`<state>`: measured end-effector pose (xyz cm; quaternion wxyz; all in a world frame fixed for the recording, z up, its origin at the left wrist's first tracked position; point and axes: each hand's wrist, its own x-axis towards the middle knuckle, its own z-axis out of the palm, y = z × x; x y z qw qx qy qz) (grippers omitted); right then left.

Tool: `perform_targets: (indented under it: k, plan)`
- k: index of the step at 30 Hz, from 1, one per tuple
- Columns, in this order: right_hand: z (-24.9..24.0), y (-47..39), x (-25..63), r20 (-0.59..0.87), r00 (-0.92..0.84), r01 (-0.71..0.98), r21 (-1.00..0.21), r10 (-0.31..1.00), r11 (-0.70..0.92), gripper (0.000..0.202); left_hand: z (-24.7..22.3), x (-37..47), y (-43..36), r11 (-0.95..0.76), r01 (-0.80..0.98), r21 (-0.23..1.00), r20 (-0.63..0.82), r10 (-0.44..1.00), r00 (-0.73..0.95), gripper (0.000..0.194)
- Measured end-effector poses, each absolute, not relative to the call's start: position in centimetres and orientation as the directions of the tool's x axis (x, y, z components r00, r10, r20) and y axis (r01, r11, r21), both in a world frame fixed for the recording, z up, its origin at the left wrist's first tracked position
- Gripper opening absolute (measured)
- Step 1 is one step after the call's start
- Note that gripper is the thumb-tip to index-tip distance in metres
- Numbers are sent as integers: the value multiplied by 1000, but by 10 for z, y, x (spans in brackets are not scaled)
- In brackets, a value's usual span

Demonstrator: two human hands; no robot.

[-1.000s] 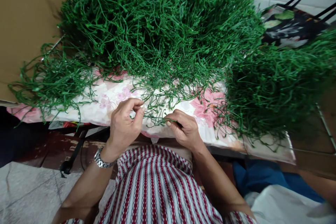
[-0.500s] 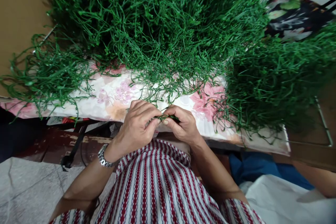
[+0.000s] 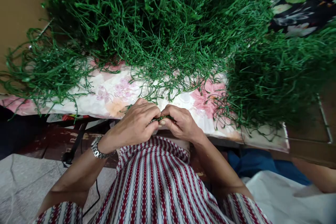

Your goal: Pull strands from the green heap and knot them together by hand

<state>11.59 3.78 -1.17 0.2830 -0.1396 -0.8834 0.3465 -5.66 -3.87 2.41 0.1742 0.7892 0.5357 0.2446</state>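
My left hand (image 3: 139,120) and my right hand (image 3: 181,122) meet at the table's front edge, thumbs and forefingers pinched together. Between their fingertips is a thin green stem (image 3: 159,118), mostly hidden by the fingers. Just beyond the hands, loose green stems (image 3: 168,80) with small knobby tips lie on a floral tablecloth (image 3: 112,92). They look like artificial plant stems. Behind them rises a large tangled heap of the same stems (image 3: 157,17).
A smaller pile of stems (image 3: 49,70) lies at the left, and another pile (image 3: 273,80) at the right. A dark floral bag (image 3: 301,10) stands at the back right. Part of another person in blue clothing (image 3: 254,162) shows at the lower right.
Both hands stay close together at the table edge, pinching the stem. My left wrist has shifted slightly left, and the view has moved a little.
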Motion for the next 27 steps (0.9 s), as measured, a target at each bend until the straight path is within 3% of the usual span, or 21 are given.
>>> perform_targets:
  k: [8, 12, 18, 23, 27]
  plan:
    - [-12, 38, 117, 320, -915, -47, -692, 247, 720, 20, 20, -61, -38, -462, 668, 584, 178, 875, 450, 20]
    - [-8, 42, 123, 239, -960, -91, -760, 147, 643, 17, 23, -67, -36, -451, 611, 651, 154, 866, 476, 19]
    - [-2, 42, 119, 328, -812, 14, -816, 483, 578, 17, 23, -63, -34, -228, 593, 772, 95, 964, 248, 10]
    - [-11, 25, 105, 407, -660, 102, -784, 632, 612, 5, 19, -54, -34, -63, 488, 871, 59, 998, 24, 8]
    - [-17, 22, 103, 412, -615, 125, -791, 672, 599, 6, 15, -53, -32, 33, 315, 949, -13, 998, -67, 10]
